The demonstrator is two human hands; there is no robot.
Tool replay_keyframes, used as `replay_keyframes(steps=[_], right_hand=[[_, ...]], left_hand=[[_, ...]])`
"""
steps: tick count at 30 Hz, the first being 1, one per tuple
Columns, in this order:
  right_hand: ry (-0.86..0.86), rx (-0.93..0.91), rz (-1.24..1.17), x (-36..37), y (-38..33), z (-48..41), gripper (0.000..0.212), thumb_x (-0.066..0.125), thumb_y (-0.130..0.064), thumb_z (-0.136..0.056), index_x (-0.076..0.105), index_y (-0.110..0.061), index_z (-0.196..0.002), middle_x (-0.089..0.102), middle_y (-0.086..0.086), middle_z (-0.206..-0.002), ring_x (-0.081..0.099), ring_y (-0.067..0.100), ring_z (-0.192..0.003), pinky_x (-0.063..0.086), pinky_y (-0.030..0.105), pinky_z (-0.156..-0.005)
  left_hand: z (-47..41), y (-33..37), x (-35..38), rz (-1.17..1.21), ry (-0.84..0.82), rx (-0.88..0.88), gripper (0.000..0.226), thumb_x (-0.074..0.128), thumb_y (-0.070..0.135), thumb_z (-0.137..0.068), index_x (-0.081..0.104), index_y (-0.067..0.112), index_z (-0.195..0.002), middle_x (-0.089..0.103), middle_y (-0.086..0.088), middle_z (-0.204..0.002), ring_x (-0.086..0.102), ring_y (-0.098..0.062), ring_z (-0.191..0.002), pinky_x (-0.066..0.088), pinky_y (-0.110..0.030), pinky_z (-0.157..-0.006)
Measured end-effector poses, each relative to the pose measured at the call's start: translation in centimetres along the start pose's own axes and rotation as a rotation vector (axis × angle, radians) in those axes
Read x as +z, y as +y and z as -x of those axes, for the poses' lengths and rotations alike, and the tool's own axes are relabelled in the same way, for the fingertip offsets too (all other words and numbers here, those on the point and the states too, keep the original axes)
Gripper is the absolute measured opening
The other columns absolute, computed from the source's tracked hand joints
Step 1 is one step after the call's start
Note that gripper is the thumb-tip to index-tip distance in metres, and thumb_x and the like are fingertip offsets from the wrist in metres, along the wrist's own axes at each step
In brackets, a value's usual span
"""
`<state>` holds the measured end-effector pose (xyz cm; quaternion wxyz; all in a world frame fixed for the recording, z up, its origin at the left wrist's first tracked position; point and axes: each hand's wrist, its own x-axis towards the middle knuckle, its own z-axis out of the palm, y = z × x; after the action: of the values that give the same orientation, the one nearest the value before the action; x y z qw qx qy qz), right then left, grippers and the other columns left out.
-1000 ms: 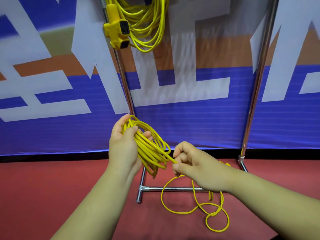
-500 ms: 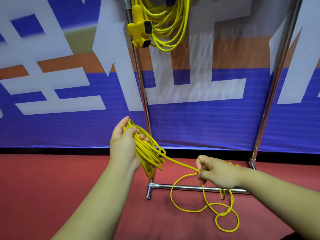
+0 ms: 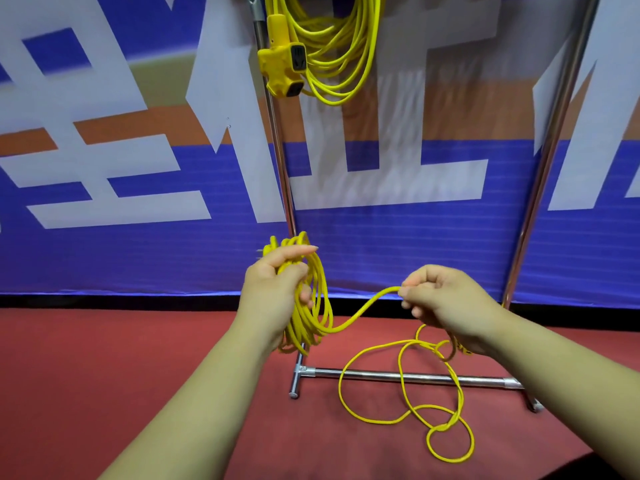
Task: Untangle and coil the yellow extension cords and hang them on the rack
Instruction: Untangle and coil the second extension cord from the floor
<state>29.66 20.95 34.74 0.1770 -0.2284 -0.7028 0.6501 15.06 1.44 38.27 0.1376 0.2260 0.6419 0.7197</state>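
Note:
My left hand [image 3: 277,289] grips a coil of yellow extension cord [image 3: 313,306] with several loops hanging below the palm. From the coil a strand runs right to my right hand [image 3: 440,296], which pinches it between thumb and fingers. The loose rest of the cord [image 3: 408,393] lies in tangled loops on the red floor, over the rack's base bar. A second yellow cord coil [image 3: 332,53] with its socket block [image 3: 282,64] hangs at the top of the metal rack [image 3: 277,140].
The rack's right post [image 3: 543,157] and floor bar [image 3: 415,377] stand close in front of a blue, white and orange banner wall [image 3: 104,168]. Red floor [image 3: 104,375] spreads to the left.
My right hand has slid right and upward along the cord, away from the coil, drawing a longer strand out. The camera has shifted left, so the rack appears further right.

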Motion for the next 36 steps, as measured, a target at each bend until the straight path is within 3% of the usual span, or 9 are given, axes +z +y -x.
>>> replay_keyframes(steps=[5, 9, 11, 17, 21, 26, 31, 34, 36], right_hand=[[-0.06, -0.091, -0.08, 0.3, -1.8, 1.2, 0.015, 0.053, 0.005, -0.094, 0.063, -0.006, -0.093, 0.07, 0.006, -0.073, 0.059, 0.012, -0.057, 0.048, 0.02, -0.058], [-0.112, -0.155, -0.031, -0.1, -2.3, 1.9, 0.013, 0.056, 0.003, -0.094, 0.065, -0.007, -0.094, 0.072, 0.004, -0.075, 0.058, 0.012, -0.059, 0.049, 0.018, -0.06], [-0.113, -0.176, -0.031, -0.6, -2.4, 2.1, 0.013, 0.057, 0.002, -0.094, 0.066, -0.007, -0.094, 0.072, 0.003, -0.075, 0.057, 0.011, -0.06, 0.048, 0.017, -0.061], [-0.128, -0.232, -0.029, -1.8, -2.6, 2.1, 0.011, 0.057, 0.004, -0.094, 0.066, 0.0, -0.098, 0.07, 0.003, -0.073, 0.057, 0.008, -0.058, 0.048, 0.016, -0.06], [-0.16, -0.265, -0.015, -2.3, -2.3, 2.0, 0.012, 0.058, 0.005, -0.093, 0.065, -0.003, -0.098, 0.07, 0.006, -0.074, 0.058, 0.011, -0.062, 0.051, 0.02, -0.063], [-0.295, -0.203, 0.055, -3.8, -1.4, 1.1, 0.034, 0.062, -0.007, -0.096, 0.052, -0.019, -0.126, 0.07, 0.005, -0.082, 0.065, 0.013, -0.081, 0.052, 0.025, -0.08], [-0.342, -0.099, 0.215, -5.6, 0.7, -0.4, 0.038, 0.071, -0.033, -0.086, 0.053, -0.037, -0.119, 0.072, 0.002, -0.091, 0.055, 0.025, -0.086, 0.041, 0.042, -0.081], [-0.362, -0.063, 0.257, -5.7, 1.4, -0.7, 0.035, 0.066, -0.019, -0.092, 0.052, -0.033, -0.121, 0.07, -0.002, -0.09, 0.052, 0.024, -0.083, 0.04, 0.04, -0.075], [-0.37, -0.034, 0.302, -5.5, 1.9, -0.8, 0.031, 0.065, -0.021, -0.092, 0.054, -0.032, -0.119, 0.072, -0.002, -0.092, 0.052, 0.026, -0.081, 0.042, 0.042, -0.073]], left_hand=[[1.1, -1.1, 2.3, -0.183, -0.211, 0.006, 0.03, 0.064, 0.009, -0.094, 0.075, 0.03, -0.111, 0.049, -0.014, -0.055, 0.045, -0.023, -0.044, 0.047, -0.032, -0.05], [1.8, -1.8, 3.6, -0.227, -0.339, -0.004, 0.029, 0.067, 0.015, -0.095, 0.07, 0.024, -0.123, 0.052, 0.0, -0.051, 0.045, -0.02, -0.045, 0.045, -0.029, -0.049], [2.0, -2.2, 4.4, -0.266, -0.374, 0.005, 0.029, 0.065, 0.014, -0.096, 0.07, 0.023, -0.123, 0.05, -0.003, -0.05, 0.045, -0.019, -0.044, 0.045, -0.028, -0.048], [2.0, -2.9, 5.8, -0.329, -0.402, -0.004, 0.022, 0.068, 0.019, -0.094, 0.072, 0.031, -0.113, 0.052, -0.01, -0.05, 0.049, -0.023, -0.044, 0.046, -0.03, -0.051], [2.0, -3.1, 6.6, -0.343, -0.428, 0.021, 0.011, 0.065, 0.022, -0.097, 0.076, 0.025, -0.099, 0.049, -0.013, -0.049, 0.047, -0.025, -0.044, 0.046, -0.031, -0.051], [1.5, -2.7, 6.8, -0.288, -0.372, 0.012, 0.01, 0.065, 0.021, -0.097, 0.074, 0.018, -0.1, 0.048, -0.014, -0.056, 0.044, -0.02, -0.042, 0.048, -0.032, -0.049], [0.7, -0.2, 5.9, -0.049, -0.159, 0.025, 0.017, 0.063, 0.017, -0.096, 0.067, 0.011, -0.112, 0.048, -0.007, -0.062, 0.041, -0.016, -0.04, 0.048, -0.031, -0.045], [-0.1, 1.4, 4.4, 0.116, -0.084, 0.056, 0.016, 0.057, 0.02, -0.1, 0.063, 0.009, -0.11, 0.047, -0.002, -0.067, 0.038, -0.011, -0.041, 0.043, -0.026, -0.04], [-0.4, 2.2, 3.5, 0.184, -0.066, 0.071, 0.012, 0.054, 0.022, -0.102, 0.061, 0.012, -0.102, 0.045, 0.0, -0.068, 0.037, -0.009, -0.042, 0.041, -0.024, -0.04]])
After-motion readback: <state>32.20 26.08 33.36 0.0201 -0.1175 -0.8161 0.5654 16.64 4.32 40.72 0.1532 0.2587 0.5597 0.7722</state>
